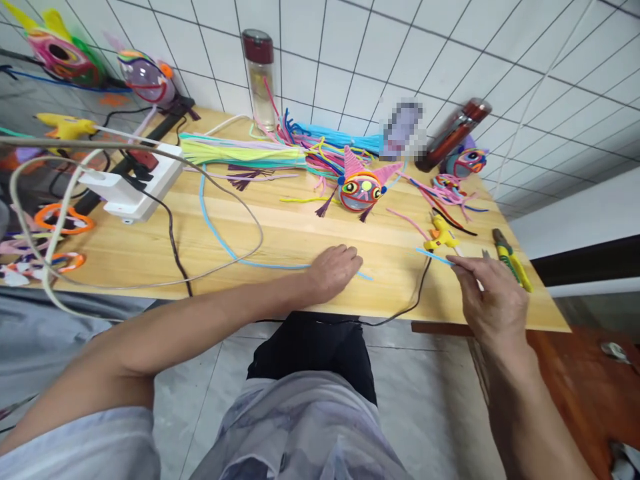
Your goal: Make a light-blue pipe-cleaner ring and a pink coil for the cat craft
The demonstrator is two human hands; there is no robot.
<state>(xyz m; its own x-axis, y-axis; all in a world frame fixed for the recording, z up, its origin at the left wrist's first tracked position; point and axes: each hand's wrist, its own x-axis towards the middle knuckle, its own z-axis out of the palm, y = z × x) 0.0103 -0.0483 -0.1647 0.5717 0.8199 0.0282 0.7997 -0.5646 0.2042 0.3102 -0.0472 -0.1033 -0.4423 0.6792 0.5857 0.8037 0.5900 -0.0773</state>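
My left hand (336,273) rests on the table with its fingers curled over a long blue pipe cleaner (215,230). A short end of that pipe cleaner sticks out to the right of the fingers. My right hand (495,293), over the table's right part, pinches a short blue piece of pipe cleaner (434,256) between thumb and fingers. Just beyond that piece lies a yellow glue gun (441,235). Pliers (513,259) with green and yellow handles lie to the right. Behind my hands sits a cat-like craft head (362,192) with pink ears and purple tassels.
Pipe cleaner bundles (250,152) lie along the tiled wall. A clear bottle (260,80) and a dark red flask (453,137) stand at the back. On the left are a white power strip (145,183), loose cables and another yellow glue gun (65,125).
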